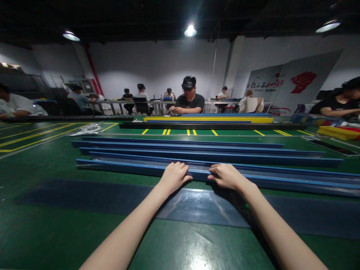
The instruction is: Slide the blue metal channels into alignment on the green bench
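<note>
My left hand is closed over the near wall of a long blue channel strip, its fingers curled over the rim and its thumb on the outer face. A short way to the right, my right hand grips the same wall, fingers bent and thumb low. The channel lies lengthwise across the green table, its trough facing up; its right end runs out of view. Between the channel and me lies a flat, shiny, see-through strip, with both forearms above it. The fingertips inside the trough are partly hidden.
More blue channels lie parallel just beyond. Farther off are a black strip, a yellow strip and a crumpled clear plastic bag. A co-worker sits across the green table; a yellow tray stands at right.
</note>
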Demonstrator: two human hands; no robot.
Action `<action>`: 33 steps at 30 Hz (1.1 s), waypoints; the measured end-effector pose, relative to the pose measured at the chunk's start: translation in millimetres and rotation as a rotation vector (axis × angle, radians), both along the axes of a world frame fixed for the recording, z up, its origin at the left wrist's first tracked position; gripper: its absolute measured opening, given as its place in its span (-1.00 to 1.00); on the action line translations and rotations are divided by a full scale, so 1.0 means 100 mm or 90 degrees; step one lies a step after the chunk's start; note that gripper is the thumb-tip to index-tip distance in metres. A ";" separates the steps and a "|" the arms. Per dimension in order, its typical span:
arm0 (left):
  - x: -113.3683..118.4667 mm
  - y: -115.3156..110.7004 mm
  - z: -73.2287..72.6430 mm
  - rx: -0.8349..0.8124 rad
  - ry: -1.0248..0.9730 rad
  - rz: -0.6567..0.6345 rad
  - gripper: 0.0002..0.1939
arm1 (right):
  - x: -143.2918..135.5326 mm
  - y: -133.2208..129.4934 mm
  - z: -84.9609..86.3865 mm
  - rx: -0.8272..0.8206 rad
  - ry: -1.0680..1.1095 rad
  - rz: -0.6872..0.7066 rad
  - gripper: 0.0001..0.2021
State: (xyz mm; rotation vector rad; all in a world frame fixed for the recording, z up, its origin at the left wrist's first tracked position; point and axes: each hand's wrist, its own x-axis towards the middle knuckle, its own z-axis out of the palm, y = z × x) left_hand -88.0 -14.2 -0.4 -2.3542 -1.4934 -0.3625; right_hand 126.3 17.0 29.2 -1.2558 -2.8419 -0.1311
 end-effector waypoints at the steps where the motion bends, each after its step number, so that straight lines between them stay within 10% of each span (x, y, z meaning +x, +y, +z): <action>1: 0.01 0.00 -0.01 0.003 0.000 -0.004 -0.71 | 0.03 0.00 0.00 0.001 0.000 -0.003 -0.73; 33: 0.05 0.02 -0.09 0.031 -0.010 -0.034 -0.76 | 0.06 -0.08 -0.11 0.058 0.023 -0.035 -0.61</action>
